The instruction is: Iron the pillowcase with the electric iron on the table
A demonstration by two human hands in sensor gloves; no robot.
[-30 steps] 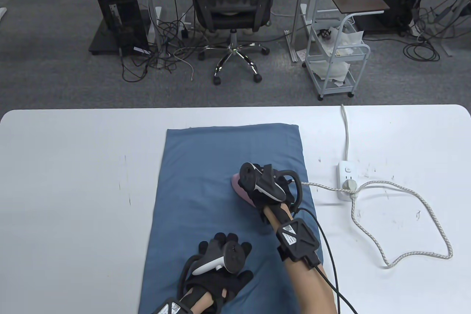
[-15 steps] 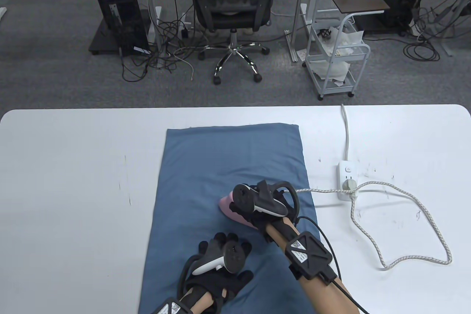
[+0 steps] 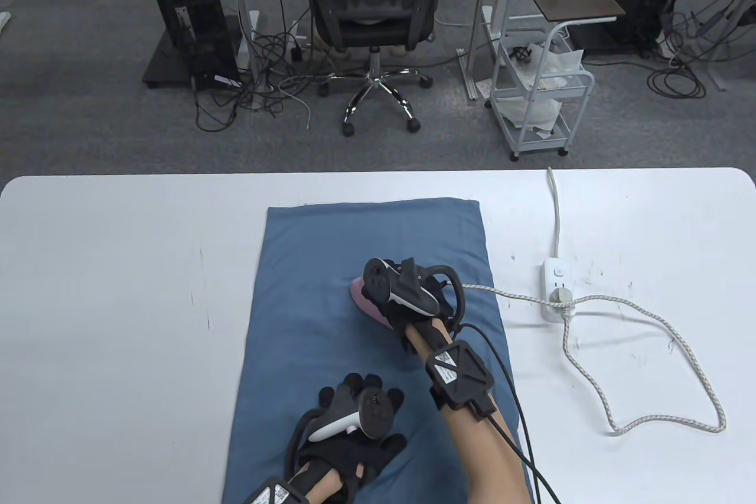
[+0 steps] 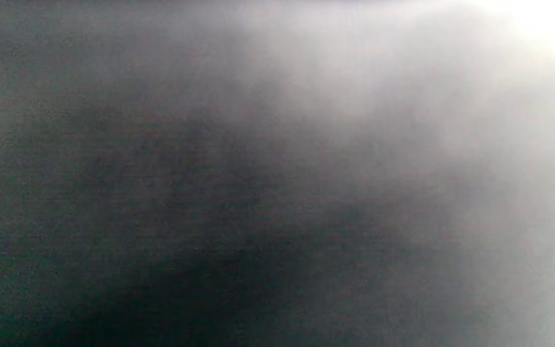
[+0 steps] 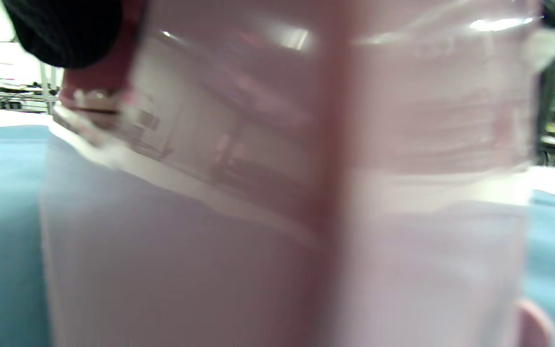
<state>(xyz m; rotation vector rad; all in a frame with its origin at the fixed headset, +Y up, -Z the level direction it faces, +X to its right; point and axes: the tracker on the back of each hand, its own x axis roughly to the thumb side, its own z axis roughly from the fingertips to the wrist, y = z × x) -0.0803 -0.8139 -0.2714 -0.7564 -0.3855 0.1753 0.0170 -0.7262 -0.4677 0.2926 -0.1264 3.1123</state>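
1. A blue pillowcase [image 3: 366, 344] lies flat on the white tabletop [image 3: 118, 303], its long side running away from the person, roughly in the middle of the tabletop.
2. The pink iron [image 3: 366, 300] sits on the pillowcase, right of the cloth's middle and about halfway along its length, its tip toward the left.
3. The right hand [image 3: 410, 300] grips the iron from above; its fingers are closed around the handle, though the tracker on the back of the hand hides most of them in the table view.
4. In the right wrist view the iron [image 5: 277, 193] fills nearly the whole picture, blurred and pink, with blue cloth [image 5: 3, 231] to either side and one black gloved fingertip [image 5: 65, 29] at the top left.
5. The left hand [image 3: 348, 433] rests palm down on the near end of the pillowcase, fingers spread flat on the cloth and holding nothing.
6. The left wrist view is a dark grey blur with a bright top right corner; nothing can be told from it.
7. A braided cord [image 3: 649, 315] runs from the iron to a white power strip [image 3: 556, 291] on the tabletop just right of the pillowcase, then loops wide across the right side.
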